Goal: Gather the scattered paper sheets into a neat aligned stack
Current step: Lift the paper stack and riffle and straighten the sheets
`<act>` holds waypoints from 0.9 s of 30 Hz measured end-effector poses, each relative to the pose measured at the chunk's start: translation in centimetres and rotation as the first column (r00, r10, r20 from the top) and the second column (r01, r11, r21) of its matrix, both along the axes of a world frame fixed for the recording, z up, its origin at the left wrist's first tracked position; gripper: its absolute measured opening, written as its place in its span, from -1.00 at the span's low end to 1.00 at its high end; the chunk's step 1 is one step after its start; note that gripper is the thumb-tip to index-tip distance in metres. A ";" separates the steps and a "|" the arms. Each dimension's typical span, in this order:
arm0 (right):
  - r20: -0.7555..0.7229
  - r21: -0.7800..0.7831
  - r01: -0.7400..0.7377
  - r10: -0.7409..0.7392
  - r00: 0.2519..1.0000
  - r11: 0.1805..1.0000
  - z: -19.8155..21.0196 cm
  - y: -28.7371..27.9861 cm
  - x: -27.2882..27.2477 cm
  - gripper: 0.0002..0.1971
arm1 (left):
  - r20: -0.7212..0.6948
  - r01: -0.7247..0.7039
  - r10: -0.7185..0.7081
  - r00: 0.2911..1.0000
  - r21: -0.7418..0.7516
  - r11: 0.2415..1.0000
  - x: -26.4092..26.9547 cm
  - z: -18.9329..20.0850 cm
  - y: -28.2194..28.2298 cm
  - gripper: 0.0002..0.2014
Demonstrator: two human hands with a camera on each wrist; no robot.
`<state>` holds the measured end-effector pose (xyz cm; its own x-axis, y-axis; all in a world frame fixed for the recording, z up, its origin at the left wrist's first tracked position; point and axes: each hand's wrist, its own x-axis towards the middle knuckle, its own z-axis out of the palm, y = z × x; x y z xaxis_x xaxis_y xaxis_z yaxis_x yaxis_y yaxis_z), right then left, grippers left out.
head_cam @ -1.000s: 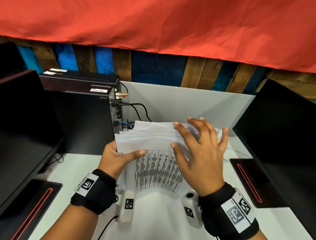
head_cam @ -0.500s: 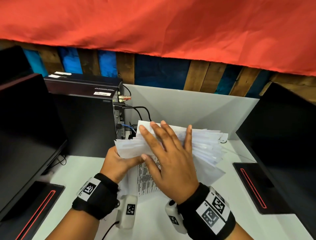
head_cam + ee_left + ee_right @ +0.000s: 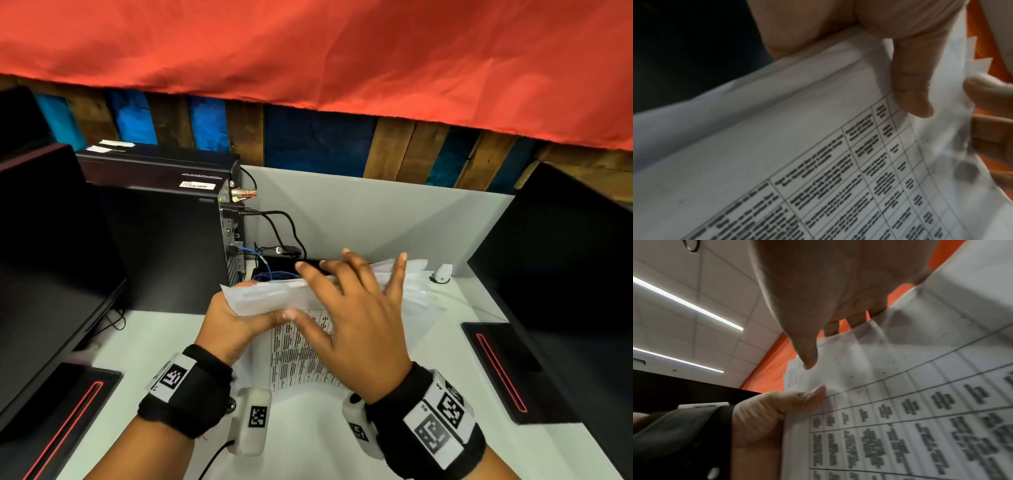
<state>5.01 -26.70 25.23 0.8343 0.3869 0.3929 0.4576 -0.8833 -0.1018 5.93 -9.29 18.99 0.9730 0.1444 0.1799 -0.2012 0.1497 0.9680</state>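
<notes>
Above the white desk (image 3: 154, 342), the left hand (image 3: 233, 325) pinches the left edge of the fanned bundle of white printed paper sheets (image 3: 274, 294) while the right hand (image 3: 356, 318), fingers spread flat, should tap its staggered edges level.

Black wristbands (image 3: 186, 401) with white square-code tags wrap both bare forearms, each carrying a white camera pod (image 3: 251, 419).

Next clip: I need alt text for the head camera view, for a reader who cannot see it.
Above a white desk, the left hand grips the left end of an uneven stack of paper sheets while the right hand, fingers spread, lies across its top. Dark monitors flank the desk; a black computer tower stands behind.
</notes>
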 end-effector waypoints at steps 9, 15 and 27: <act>0.030 0.020 0.177 -0.177 0.984 0.984 0.4 -2.5 0.9 -0.35 | 0.016 -0.029 0.030 0.999 -0.022 0.999 -0.1 -0.1 0.3 -0.61; -0.278 0.756 0.177 0.065 0.958 0.631 -1.2 -8.1 3.4 -0.47 | 0.016 -0.071 0.073 0.997 -0.124 0.990 0.0 -0.5 1.2 -0.39; -0.435 0.895 0.366 0.317 0.843 0.255 -7.6 -6.3 4.3 -0.50 | -0.081 -0.190 0.183 0.980 -0.078 0.979 -0.2 -1.4 0.0 -0.57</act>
